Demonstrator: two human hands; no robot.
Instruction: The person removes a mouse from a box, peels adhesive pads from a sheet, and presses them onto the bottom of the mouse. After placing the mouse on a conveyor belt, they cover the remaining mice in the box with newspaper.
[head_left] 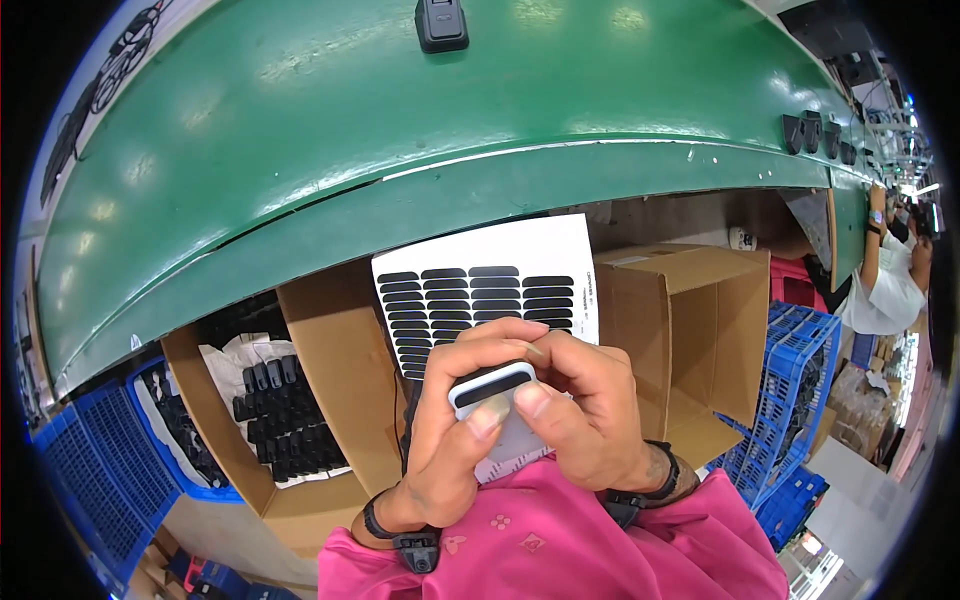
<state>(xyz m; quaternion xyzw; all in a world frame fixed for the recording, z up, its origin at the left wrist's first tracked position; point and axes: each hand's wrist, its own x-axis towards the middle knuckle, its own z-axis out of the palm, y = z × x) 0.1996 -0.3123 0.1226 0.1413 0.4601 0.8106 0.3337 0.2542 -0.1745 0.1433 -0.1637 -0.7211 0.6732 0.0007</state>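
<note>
A: What do your hands have, with the clock centred on them?

B: You hold a small piece at the dial's centre, low over your lap. Its end faces you: a pale rounded rim around a black strip.

A: And your fingers?

B: Those of your left hand curl narrowly over the far side, thumb in front. Your right hand comes in from three o'clock, its thumb tip against the piece's right end, its other fingers bent behind. Both hands are closed on it, and your fingertips nearly meet.

A: What lies just beyond them?

B: At twelve, your sheet, white with columns of black labels; your hands cover part of it. Your pink top fills six.

A: And around you?

B: At nine, an open box with rows of dark parts. Toward two-thirty, another box, its opening facing right; past it at three, a blue crate. The green desk spans eleven to two. One black device stands on it near twelve, and smaller dark units near two.
</note>
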